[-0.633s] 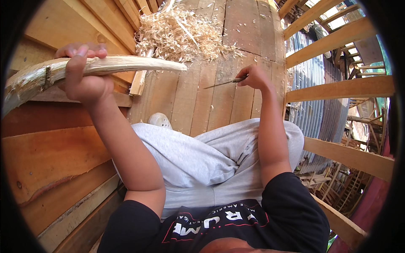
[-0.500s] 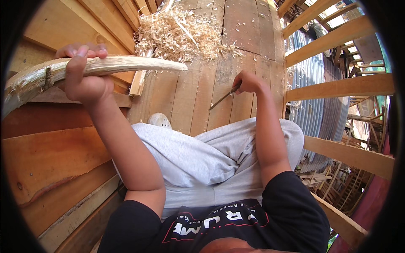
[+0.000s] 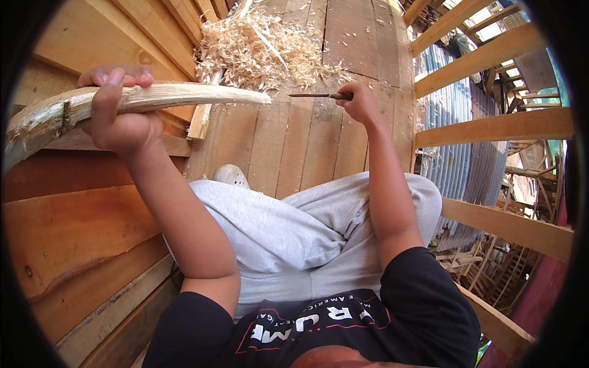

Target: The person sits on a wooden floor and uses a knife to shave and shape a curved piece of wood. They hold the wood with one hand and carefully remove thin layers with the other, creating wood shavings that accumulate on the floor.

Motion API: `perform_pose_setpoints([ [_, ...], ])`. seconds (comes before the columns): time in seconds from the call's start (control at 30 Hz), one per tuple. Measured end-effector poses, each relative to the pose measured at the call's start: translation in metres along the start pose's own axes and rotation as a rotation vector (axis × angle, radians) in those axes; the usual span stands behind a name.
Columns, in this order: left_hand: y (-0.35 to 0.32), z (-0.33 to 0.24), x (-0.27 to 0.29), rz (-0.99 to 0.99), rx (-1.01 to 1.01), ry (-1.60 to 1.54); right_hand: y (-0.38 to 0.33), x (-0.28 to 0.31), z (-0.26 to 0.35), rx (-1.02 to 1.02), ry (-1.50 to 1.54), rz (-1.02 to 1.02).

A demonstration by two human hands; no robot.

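My left hand [image 3: 123, 110] is wrapped round a pale, curved length of wood [image 3: 190, 94], stripped of bark, with a dark notch near its thick left part. The wood tapers to a blunt tip pointing right. In my right hand [image 3: 361, 104] is a narrow-bladed knife [image 3: 313, 95], gripped by its dark handle. Its blade points left at the wood's tip, with a small gap between them.
A heap of wood shavings [image 3: 264, 52] lies on the plank floor [image 3: 294, 147] ahead. Stacked boards [image 3: 80, 233] line my left side. On the right runs a slatted wooden railing [image 3: 491, 129], with corrugated metal sheets [image 3: 454, 116] beyond. A light clog [image 3: 232, 175] shows beside my leg.
My right hand has moved up, and the knife has swung from slanting down-left to lying level, near the wood's tip. My left hand and the wood have shifted very slightly left.
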State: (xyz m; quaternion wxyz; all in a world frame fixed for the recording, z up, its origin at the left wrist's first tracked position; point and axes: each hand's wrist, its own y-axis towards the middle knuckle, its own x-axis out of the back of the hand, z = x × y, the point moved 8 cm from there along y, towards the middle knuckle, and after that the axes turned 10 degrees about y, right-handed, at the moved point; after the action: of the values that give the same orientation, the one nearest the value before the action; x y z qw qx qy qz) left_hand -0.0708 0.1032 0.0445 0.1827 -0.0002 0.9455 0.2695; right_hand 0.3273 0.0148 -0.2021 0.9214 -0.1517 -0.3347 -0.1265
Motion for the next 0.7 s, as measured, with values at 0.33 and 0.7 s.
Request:
perform_pose_setpoints([
  [0.33,0.001,-0.003,0.0,0.023,0.015,-0.016,0.009,-0.04,0.007,0.042,0.009,0.04],
  [0.7,-0.002,-0.006,-0.005,0.055,0.02,-0.019,0.016,-0.035,0.008,0.055,0.055,0.04],
])
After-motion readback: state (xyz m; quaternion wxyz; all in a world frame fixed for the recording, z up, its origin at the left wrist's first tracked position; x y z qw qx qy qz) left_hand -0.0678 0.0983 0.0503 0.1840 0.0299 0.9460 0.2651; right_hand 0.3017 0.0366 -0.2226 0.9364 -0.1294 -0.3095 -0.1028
